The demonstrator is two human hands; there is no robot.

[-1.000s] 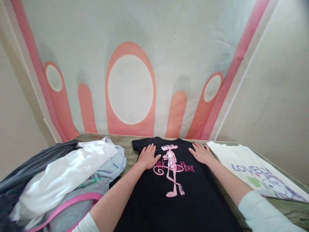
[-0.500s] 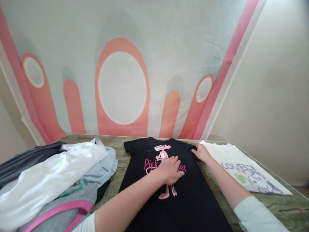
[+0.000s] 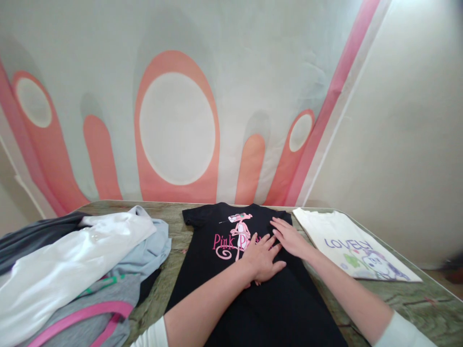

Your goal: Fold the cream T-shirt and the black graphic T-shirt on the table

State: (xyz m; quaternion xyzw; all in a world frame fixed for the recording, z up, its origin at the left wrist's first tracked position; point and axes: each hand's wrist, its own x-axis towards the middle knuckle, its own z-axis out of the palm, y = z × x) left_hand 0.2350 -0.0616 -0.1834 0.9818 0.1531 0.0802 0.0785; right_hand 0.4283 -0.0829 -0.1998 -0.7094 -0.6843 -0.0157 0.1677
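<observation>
A black T-shirt (image 3: 206, 284) with a pink cartoon panther and pink lettering lies spread on the table, its neck toward the wall. My left hand (image 3: 263, 258) rests flat on the middle of the shirt with fingers apart, covering part of the print. Just up and to the right, my right hand (image 3: 290, 237) lies on the shirt's upper right side, fingers stretched out and close to the left fingertips. Neither hand grips the cloth. The shirt's lower end runs out of view at the bottom.
To the left is a heap of clothes with a white satin garment (image 3: 72, 250), a light blue one (image 3: 148, 250) and a grey one with pink trim (image 3: 108, 294). A folded white T-shirt (image 3: 347, 236) lies on the right of the green-brown table (image 3: 408, 308). Behind stands a painted wall (image 3: 231, 72).
My right hand has moved from the shirt's right sleeve inward onto its chest. My left hand has slid slightly right and down. The camera view has shifted a little.
</observation>
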